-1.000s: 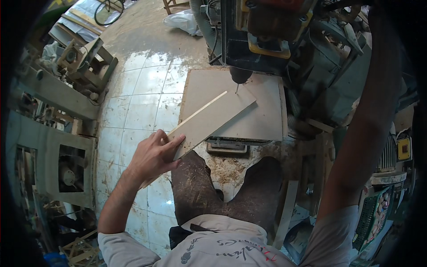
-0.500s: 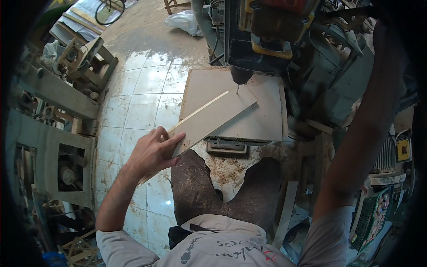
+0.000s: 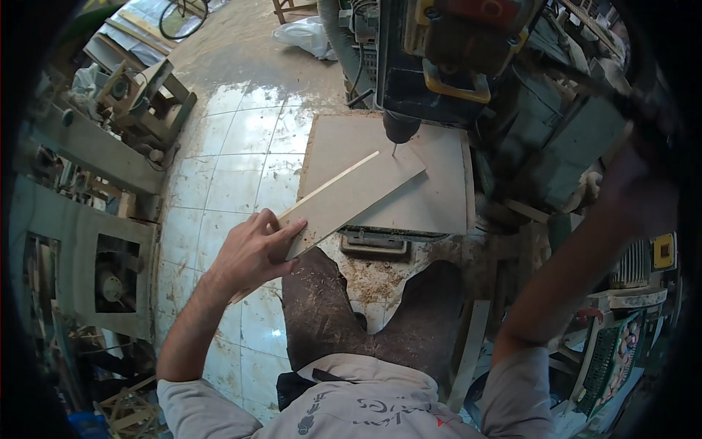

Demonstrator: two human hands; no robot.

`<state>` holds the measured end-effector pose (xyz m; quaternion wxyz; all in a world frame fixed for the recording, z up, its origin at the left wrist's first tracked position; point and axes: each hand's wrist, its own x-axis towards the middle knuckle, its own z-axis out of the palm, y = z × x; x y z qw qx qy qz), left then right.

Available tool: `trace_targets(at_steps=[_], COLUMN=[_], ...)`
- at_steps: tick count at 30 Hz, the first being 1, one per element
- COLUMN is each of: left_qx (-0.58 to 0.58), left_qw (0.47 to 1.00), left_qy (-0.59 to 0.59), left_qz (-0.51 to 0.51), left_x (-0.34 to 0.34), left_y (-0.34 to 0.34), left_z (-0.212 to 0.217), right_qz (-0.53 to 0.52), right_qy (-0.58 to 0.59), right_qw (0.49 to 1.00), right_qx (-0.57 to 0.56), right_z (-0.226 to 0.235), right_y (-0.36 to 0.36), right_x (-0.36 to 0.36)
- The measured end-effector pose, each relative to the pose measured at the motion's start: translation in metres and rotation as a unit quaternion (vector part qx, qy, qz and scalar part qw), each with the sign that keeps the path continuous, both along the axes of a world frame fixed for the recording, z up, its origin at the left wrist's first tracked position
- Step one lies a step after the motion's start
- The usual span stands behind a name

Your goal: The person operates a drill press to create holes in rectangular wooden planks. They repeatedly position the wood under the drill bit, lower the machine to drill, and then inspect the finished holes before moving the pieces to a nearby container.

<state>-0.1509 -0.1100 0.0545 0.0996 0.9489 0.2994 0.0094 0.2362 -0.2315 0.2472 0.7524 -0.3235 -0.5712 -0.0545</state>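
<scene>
My left hand [image 3: 257, 247] grips the near end of a flat, pale wooden board [image 3: 358, 189], its thumb and fingers closed around it. The board lies slantwise across the drill press table [image 3: 442, 197], its far end under the drill bit [image 3: 395, 151]. A thin strip of light wood [image 3: 329, 184] runs along its left edge. The bit hangs from a dark chuck [image 3: 401, 129]; whether its tip touches the board I cannot tell. My right hand [image 3: 645, 192] is raised at the far right, near the dark drill press lever [image 3: 585, 82]. Blur and shadow hide its fingers.
The drill press head [image 3: 453, 62] stands over the table's far side. Sawdust [image 3: 374, 281] covers the tiled floor between my legs. Grey-green machinery [image 3: 80, 249] lines the left. At the right are a motor [image 3: 630, 265] and a green crate [image 3: 603, 366].
My right hand and forearm have come down from the upper right. The left hand keeps its hold on the board. The whole view has shifted slightly.
</scene>
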Motion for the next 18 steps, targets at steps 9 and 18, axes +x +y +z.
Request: trace_targets(at_steps=[9, 18], left_qx=[0.01, -0.017], left_qw=[1.0, 1.0], left_qy=[0.0, 0.001], left_qz=[-0.009, 0.003], left_x=[0.001, 0.001], left_y=[0.003, 0.0], left_z=[-0.002, 0.003], right_qz=[0.099, 0.06], right_qy=[0.035, 0.137], right_qw=[0.994, 0.984], right_qx=[0.037, 0.093], right_z=[-0.093, -0.149], right_y=[-0.045, -0.037], right_x=[-0.004, -0.035])
